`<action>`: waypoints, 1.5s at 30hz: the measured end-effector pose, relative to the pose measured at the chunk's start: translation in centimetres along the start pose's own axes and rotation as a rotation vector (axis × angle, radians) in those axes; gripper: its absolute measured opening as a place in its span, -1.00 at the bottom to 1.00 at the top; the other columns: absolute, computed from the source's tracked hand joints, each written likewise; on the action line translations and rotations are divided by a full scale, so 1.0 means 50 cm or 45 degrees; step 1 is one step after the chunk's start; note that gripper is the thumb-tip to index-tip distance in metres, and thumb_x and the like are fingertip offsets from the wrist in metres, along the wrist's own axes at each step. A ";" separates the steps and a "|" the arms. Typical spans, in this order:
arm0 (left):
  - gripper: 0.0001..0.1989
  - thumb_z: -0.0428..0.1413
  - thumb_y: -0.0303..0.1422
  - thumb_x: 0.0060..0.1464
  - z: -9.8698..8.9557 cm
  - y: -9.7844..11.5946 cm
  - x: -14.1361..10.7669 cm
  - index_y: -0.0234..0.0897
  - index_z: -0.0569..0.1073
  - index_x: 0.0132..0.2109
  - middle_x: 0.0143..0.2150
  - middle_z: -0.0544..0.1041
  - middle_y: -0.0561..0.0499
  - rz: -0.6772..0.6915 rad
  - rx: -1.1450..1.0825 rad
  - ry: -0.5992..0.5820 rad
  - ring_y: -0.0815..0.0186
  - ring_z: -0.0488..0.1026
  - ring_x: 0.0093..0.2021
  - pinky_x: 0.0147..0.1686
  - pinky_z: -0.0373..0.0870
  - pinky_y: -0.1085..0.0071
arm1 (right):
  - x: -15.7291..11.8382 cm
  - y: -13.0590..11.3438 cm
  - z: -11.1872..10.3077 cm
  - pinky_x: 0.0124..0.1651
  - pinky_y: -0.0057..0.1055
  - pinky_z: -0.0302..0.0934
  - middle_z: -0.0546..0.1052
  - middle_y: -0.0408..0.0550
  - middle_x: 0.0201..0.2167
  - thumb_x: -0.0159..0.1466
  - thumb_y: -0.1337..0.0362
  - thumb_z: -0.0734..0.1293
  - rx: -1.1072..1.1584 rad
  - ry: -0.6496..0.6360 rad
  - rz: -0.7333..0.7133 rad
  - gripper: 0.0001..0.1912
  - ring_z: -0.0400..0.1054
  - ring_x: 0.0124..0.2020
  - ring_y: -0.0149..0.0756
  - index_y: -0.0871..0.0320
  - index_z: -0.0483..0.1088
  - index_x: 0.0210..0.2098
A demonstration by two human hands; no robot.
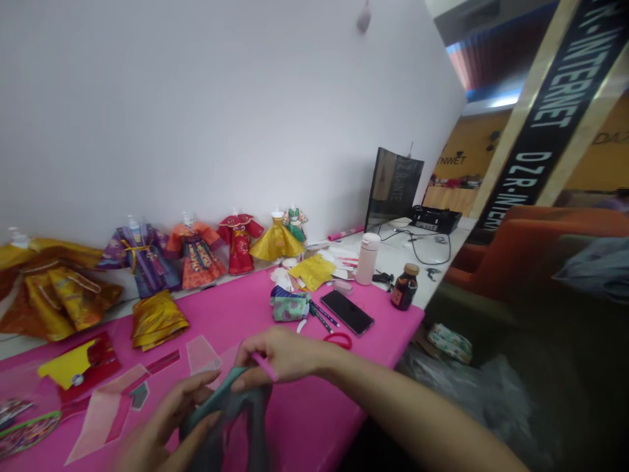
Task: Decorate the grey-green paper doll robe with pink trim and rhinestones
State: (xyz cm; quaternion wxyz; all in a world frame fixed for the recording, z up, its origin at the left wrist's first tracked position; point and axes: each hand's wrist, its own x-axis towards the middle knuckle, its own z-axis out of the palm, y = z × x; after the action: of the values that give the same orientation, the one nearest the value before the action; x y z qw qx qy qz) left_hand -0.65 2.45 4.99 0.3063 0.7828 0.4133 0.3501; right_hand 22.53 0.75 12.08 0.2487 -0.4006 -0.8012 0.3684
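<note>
Grey-green cloth [258,403] is held between both hands in the head view, above the near part of the pink-covered tabletop [304,419], left of its right edge. The material is bunched, with a smooth green fold along its upper side and a gap through which pink is seen. The left grip [170,419] is closed loosely around the fold, thumb on one side and fingers on the other, though blur leaves the exact contact unclear. By the right grip [285,357] the upper end of the fold is pinched, and a slim pink stick [265,367] is carried across the same fingers; what it is cannot be told.

The cloth is judged to be in the middle of being turned or arranged by hand. For any shift of one grip, the fold would need to be steadied by the other, with the stick kept clear of the gap.

Beyond the right grip, red-handled scissors [339,339], a phone [346,312] and pens [322,318] are laid towards the right corner. Pale pink pieces [98,419] are spread towards the left, and small dresses [196,255] are lined up along the far edge.
</note>
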 end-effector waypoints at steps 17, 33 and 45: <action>-0.67 0.19 -0.08 -0.13 0.000 0.113 -0.043 -0.19 0.28 -0.37 -0.57 0.32 0.18 -0.454 -0.466 -0.202 0.40 0.30 -0.59 -0.63 0.27 0.53 | -0.095 -0.016 -0.120 -0.53 -0.60 -0.04 0.23 -0.33 -0.58 0.17 0.27 0.38 0.133 -0.123 0.059 -0.82 0.09 -0.58 -0.55 0.17 0.27 -0.42; -0.57 -0.10 -0.19 0.12 -0.049 -0.056 -0.182 -0.24 0.34 0.09 0.06 0.42 -0.16 -0.336 0.935 -0.070 0.01 0.46 -0.06 -0.14 0.41 0.12 | -0.075 0.143 -0.027 -0.27 -0.47 0.20 0.52 -0.05 -0.33 0.18 0.43 0.31 -0.309 0.076 0.162 -0.82 0.40 -0.31 -0.35 0.23 0.37 -0.19; -0.79 -0.07 -0.40 0.19 0.080 0.082 -0.124 -0.21 0.48 -0.25 -0.22 0.49 -0.04 0.142 0.794 -0.324 0.17 0.41 -0.20 -0.20 0.36 0.22 | -0.110 0.166 0.054 -0.43 -0.46 0.01 0.50 -0.06 -0.39 0.07 0.51 0.26 -0.646 -0.006 0.185 -0.76 0.35 -0.38 -0.29 0.16 0.40 -0.28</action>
State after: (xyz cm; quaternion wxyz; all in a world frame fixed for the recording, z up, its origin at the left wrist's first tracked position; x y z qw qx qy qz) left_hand 1.78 -5.57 4.07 0.0818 0.8976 0.4155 0.1224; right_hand 27.53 -1.48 3.30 0.1113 -0.5059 -0.8376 0.1735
